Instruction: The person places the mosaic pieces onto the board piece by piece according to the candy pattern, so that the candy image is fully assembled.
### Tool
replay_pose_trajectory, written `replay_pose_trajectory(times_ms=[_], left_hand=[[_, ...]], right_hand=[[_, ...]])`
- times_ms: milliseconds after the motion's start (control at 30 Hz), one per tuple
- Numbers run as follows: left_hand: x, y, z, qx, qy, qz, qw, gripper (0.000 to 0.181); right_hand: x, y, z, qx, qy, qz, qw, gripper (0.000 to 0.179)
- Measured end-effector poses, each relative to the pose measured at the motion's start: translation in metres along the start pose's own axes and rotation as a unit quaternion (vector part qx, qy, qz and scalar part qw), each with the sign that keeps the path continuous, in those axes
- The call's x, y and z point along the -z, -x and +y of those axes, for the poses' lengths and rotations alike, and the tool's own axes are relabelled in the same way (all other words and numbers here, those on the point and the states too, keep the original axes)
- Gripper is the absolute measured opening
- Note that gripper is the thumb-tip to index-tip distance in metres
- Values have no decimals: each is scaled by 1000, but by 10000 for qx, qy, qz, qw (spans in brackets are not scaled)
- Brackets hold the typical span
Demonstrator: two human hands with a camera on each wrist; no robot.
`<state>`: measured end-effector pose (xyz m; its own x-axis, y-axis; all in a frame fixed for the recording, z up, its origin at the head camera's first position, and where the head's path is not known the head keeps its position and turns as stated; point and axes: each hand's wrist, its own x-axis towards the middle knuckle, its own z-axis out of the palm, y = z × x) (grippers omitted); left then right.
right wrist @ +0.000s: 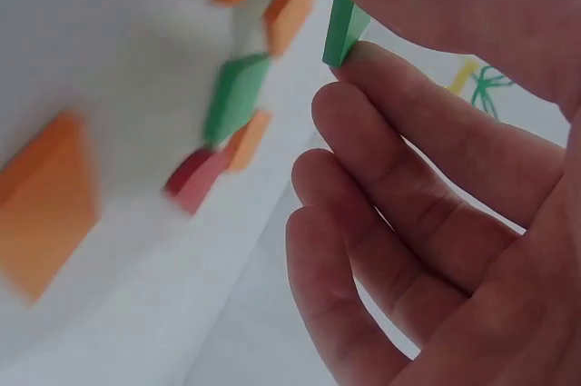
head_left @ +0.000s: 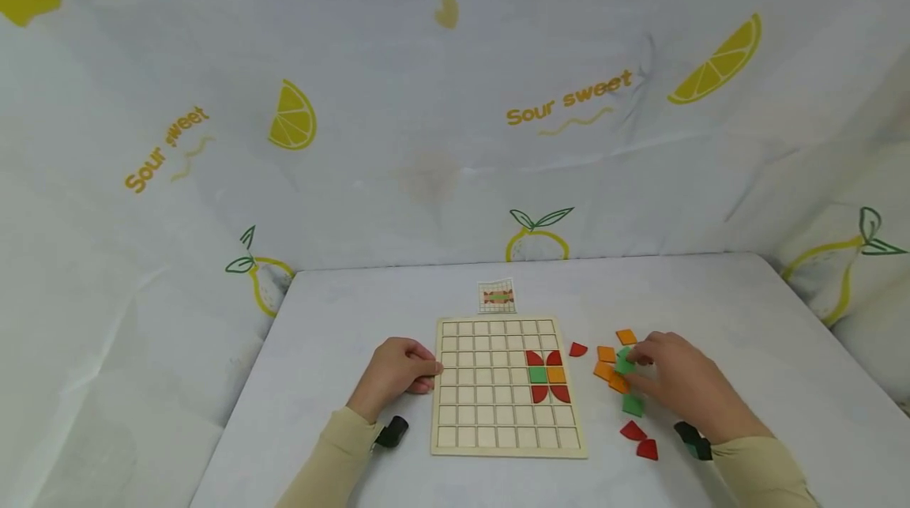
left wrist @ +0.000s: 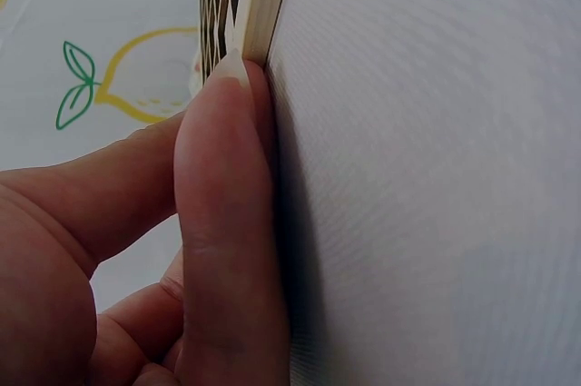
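A pale wooden grid board lies flat on the white cloth. My left hand holds the board's left edge, the thumb right at the rim in the left wrist view. On the board's right side are red quarter-circle pieces, a green square and an orange square. To the right of the board, my right hand pinches a green tile between thumb and index finger, above the loose pieces. Its other fingers are loosely bent and hold nothing.
Loose orange tiles, another green tile and red quarter-circle pieces lie scattered right of the board. A small pattern card stands behind the board. A lemon-print cloth hangs at the back.
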<state>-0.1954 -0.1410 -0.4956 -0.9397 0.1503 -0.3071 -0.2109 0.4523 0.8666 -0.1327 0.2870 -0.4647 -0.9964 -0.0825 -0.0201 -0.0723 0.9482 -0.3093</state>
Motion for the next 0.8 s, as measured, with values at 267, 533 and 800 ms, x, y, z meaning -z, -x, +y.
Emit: replay_pose_trajectory(times_ms=[267, 533, 800], left_hand=[[0, -1, -1, -28, -6, 4, 10000, 19], [0, -2, -1, -12, -31, 32, 10000, 18], [1, -3, -2, -34, 8, 41, 10000, 19]], right_hand=[[-5, -20, -46, 681, -266, 137, 9972, 15], [-19, -33, -87, 984, -533, -111, 9937, 13], [-36, -37, -107, 1303, -485, -116, 9902, 12]])
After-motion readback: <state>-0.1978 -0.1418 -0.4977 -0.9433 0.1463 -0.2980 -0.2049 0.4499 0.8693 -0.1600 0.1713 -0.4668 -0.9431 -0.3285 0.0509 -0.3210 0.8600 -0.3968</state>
